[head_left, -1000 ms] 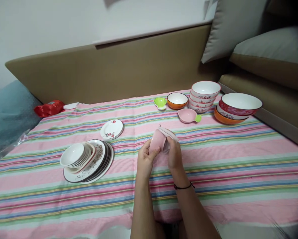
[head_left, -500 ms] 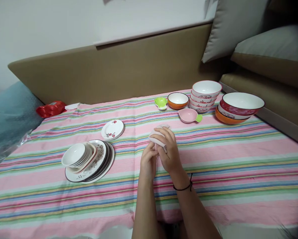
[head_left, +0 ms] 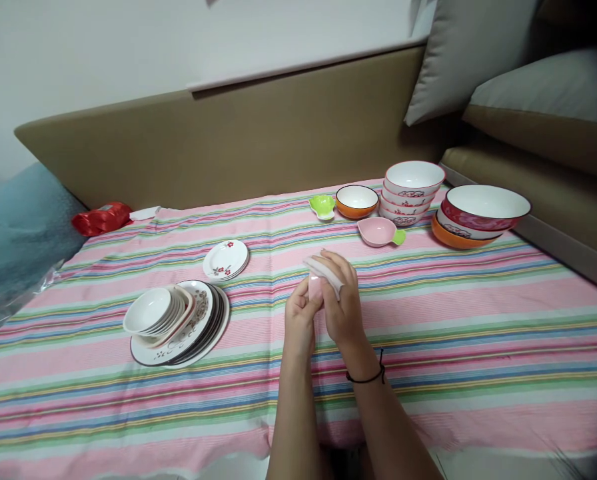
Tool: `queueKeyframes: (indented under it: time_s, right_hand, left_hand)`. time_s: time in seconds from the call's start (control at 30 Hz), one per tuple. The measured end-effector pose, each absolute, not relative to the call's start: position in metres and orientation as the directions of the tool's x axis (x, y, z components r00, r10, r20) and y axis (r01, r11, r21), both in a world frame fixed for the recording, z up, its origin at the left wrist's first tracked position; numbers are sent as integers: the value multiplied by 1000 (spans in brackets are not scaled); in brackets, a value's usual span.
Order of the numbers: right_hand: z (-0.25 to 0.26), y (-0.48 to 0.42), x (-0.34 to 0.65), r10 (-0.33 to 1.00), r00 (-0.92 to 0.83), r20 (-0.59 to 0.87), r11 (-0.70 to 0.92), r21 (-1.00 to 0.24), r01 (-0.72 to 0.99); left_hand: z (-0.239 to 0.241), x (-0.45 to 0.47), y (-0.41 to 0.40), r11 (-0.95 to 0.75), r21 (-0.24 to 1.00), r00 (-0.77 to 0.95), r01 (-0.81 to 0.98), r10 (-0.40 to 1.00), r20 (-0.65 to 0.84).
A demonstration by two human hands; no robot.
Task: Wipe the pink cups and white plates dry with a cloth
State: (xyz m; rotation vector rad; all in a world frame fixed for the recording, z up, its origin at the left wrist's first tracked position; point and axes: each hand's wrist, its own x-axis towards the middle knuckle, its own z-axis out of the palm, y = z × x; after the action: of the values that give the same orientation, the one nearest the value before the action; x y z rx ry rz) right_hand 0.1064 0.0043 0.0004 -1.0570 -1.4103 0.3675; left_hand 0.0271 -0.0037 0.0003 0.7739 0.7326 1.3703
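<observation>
Low over the middle of the striped cloth, my left hand [head_left: 300,312] is closed on a small glossy pink dish [head_left: 314,285], which is mostly hidden by fingers. My right hand [head_left: 346,303] presses a folded white wiping cloth [head_left: 323,269] against the dish, thumb on the near side and fingers behind. Just beyond the hands lies a pink leaf-shaped bowl [head_left: 377,233] with a green handle. Further back are a green leaf-shaped dish [head_left: 322,207] and an orange bowl [head_left: 357,202] with a white inside.
White bowls [head_left: 413,193] with red rims are stacked at the back right, beside larger nested bowls [head_left: 486,213]. On the left, small bowls sit on a pile of plates [head_left: 198,327], near flowered saucers [head_left: 226,259]. A red shiny bundle [head_left: 102,219] lies at the far left.
My right hand has turned and slid slightly right with the wiping cloth, so more of the pink dish shows. My left hand stays nearly in place, its fingers shifted a little.
</observation>
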Motion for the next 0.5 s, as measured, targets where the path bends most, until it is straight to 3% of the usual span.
queueKeyframes:
  time_s: [0.1,0.2,0.33,0.5]
  right_hand:
    - [0,8,106,819,346,458,446,-887,120]
    - [-1,13,106,889,411,201,292,-941,-172]
    - [-8,18,107,934,342,-103,73,-883,-463]
    - [-17,19,102,933,210,-292,-87,-751,-655]
  left_hand:
    - [1,26,-4,7,852,77,-523,996,39]
    - [2,22,-4,-37,851,58,-524,995,79]
    - [0,20,-3,-49,847,22,-529,997,72]
    - [0,21,0,-58,812,-39,-581,998,43]
